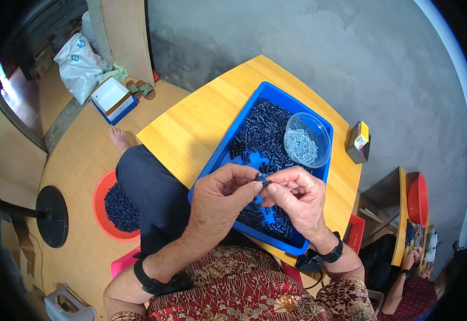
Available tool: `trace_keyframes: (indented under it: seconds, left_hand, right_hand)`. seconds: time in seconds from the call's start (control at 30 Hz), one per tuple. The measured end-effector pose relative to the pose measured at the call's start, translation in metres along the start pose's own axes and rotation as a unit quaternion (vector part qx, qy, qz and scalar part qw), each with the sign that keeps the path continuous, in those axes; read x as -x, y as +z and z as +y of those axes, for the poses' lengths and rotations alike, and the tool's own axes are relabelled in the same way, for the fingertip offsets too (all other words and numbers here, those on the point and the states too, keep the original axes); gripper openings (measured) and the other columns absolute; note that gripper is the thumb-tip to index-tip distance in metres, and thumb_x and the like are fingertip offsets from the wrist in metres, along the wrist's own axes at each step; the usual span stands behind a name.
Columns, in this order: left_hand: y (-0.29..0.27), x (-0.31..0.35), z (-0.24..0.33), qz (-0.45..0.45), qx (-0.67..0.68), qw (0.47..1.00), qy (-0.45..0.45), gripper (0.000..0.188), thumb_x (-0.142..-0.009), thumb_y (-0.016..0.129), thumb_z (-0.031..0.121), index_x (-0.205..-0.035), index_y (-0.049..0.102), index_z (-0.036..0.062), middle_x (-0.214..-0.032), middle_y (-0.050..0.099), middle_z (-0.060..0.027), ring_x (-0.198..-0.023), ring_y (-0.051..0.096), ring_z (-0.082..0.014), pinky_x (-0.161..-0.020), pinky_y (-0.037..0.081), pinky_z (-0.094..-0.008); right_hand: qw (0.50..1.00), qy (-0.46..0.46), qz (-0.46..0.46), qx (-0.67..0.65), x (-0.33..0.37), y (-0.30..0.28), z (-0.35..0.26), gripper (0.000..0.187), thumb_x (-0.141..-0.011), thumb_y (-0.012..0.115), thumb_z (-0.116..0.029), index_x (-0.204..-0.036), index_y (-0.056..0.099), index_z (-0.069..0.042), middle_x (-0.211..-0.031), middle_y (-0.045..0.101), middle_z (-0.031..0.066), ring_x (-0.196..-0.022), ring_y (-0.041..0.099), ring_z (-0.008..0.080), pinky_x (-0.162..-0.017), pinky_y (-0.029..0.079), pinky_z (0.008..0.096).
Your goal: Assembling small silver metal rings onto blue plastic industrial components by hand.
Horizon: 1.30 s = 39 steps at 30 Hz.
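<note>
Over the blue tray (238, 121), my left hand (210, 199) and my right hand (301, 200) meet fingertip to fingertip. Between them they pinch a small dark plastic part (264, 179); a shiny round spot shows at its left end, too small to make out. Loose black plastic parts (263, 125) fill much of the tray, heaped toward its far side, with some below my hands. A clear round tub (322, 135) rests on the parts at the tray's right, holding small silvery metal pieces (301, 146) that look like screws.
The tray lies on a yellow wooden table (190, 120), where a dark box (357, 150) stands at the right edge. A red basin (98, 201) of dark parts sits on the floor by my leg. At far right, another person's hands (413, 258) work at a second table.
</note>
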<state>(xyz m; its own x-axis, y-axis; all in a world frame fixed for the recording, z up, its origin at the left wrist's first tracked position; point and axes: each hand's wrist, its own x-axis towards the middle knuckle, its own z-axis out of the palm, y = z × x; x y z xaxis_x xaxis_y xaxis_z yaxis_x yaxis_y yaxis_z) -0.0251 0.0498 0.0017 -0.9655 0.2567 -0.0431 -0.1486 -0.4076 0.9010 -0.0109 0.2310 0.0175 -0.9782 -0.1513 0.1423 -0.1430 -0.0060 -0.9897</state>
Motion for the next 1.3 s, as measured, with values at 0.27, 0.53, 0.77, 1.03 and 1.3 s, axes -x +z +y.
trace_keyframes:
  seconds: [0.27,0.53,0.77,1.03,1.3]
  left_hand:
    - [-0.001,-0.001,-0.001,0.002,-0.051,0.999,-0.021,0.016,-0.093,0.072,0.008,-0.107,0.070,0.0003,-0.097,0.073,-0.0049,-0.091,0.067,-0.0093,-0.083,0.052,-0.0231]
    - [0.001,-0.001,-0.005,-0.008,-0.058,0.998,0.001,0.015,-0.093,0.072,0.009,-0.105,0.071,-0.0001,-0.090,0.070,-0.0013,-0.084,0.062,-0.0063,-0.075,0.050,-0.0213]
    - [0.001,-0.001,-0.010,-0.010,-0.081,0.996,0.040,0.017,-0.091,0.073,0.009,-0.105,0.072,-0.0015,-0.084,0.068,0.0004,-0.079,0.058,-0.0042,-0.069,0.048,-0.0213]
    - [0.000,0.000,-0.007,-0.017,-0.118,0.992,0.037,0.017,-0.093,0.072,0.010,-0.107,0.072,-0.0003,-0.089,0.070,0.0008,-0.082,0.059,-0.0037,-0.072,0.048,-0.0203]
    - [0.001,0.001,-0.005,-0.017,-0.122,0.992,0.033,0.018,-0.092,0.072,0.010,-0.106,0.072,-0.0017,-0.087,0.071,-0.0032,-0.082,0.062,-0.0065,-0.073,0.050,-0.0235]
  right_hand:
    - [0.999,-0.006,0.026,-0.027,-0.004,-0.008,-0.002,0.009,-0.096,0.065,-0.002,-0.103,0.064,0.003,-0.087,0.073,0.0119,-0.071,0.070,0.0138,-0.064,0.060,0.0265]
    - [0.999,-0.013,0.031,-0.012,-0.004,-0.010,-0.004,0.009,-0.096,0.065,-0.001,-0.104,0.065,0.002,-0.087,0.073,0.0125,-0.073,0.071,0.0144,-0.064,0.060,0.0270]
    - [0.999,-0.015,0.028,0.004,-0.004,-0.012,-0.009,0.010,-0.095,0.065,0.001,-0.105,0.065,0.003,-0.089,0.073,0.0122,-0.075,0.071,0.0145,-0.067,0.061,0.0276]
    - [0.999,-0.022,0.017,0.027,-0.003,-0.011,-0.010,0.012,-0.095,0.064,0.002,-0.107,0.065,0.003,-0.091,0.072,0.0107,-0.080,0.071,0.0136,-0.072,0.061,0.0275]
    - [0.998,-0.017,0.007,0.054,-0.002,-0.010,-0.012,0.012,-0.096,0.065,0.000,-0.107,0.065,0.003,-0.091,0.072,0.0097,-0.081,0.071,0.0134,-0.072,0.060,0.0266]
